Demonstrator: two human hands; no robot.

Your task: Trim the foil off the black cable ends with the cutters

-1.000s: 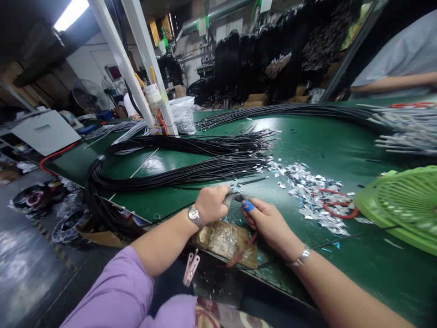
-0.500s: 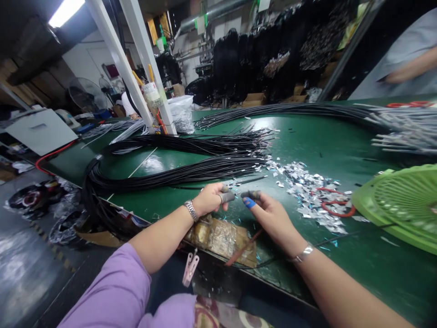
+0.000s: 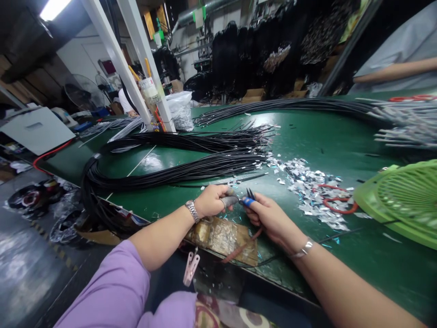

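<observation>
My left hand [image 3: 220, 200], with grey covers on its fingertips, is closed in a pinch. What lies between its fingertips is too small to make out. Close to its right, my right hand [image 3: 264, 212], with blue wrapping on the thumb, is closed around a dark tool with two pointed tips [image 3: 250, 194]. A reddish-brown strip [image 3: 242, 246] slants down from below that hand; whether it belongs to the tool is unclear. Under both hands lies a tape-covered cardboard piece [image 3: 221, 237]. A thin black cable [image 3: 336, 236] passes near my right wrist.
Black cable bundles [image 3: 184, 171] curve across the green table [image 3: 327, 141]. Silver foil scraps [image 3: 307, 180] surround red-handled scissors [image 3: 337, 205]. A green basket [image 3: 403, 196] stands at right, grey-ended cables [image 3: 403, 120] behind it. Another person [image 3: 403, 59] is across the table. A pink clip [image 3: 191, 269] hangs in front.
The dark pointed tips now stand up above my right hand, whose fingers have curled in. My left hand has shifted slightly right. The person across the table has moved an arm.
</observation>
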